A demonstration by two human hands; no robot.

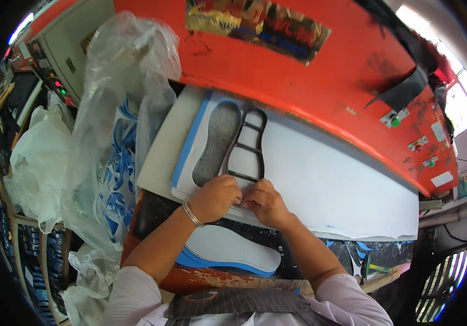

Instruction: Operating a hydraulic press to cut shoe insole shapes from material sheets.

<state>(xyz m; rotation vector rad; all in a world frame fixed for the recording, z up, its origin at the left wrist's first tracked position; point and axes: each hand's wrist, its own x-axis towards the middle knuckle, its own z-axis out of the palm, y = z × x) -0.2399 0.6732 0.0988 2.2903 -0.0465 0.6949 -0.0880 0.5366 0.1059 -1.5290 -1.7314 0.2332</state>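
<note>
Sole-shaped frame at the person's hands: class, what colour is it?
The frame is dark, nearly black; head view shows it best.

Die on sheets, R of sole shape, insoles nearer, bag L

Daylight glares through the window between two and three o'clock, blown out white, and the slats at four. The sheet is bright, shadows soft; the hands look fairly sharp. Straight edges bend; black corners carry blue fringes.
</note>
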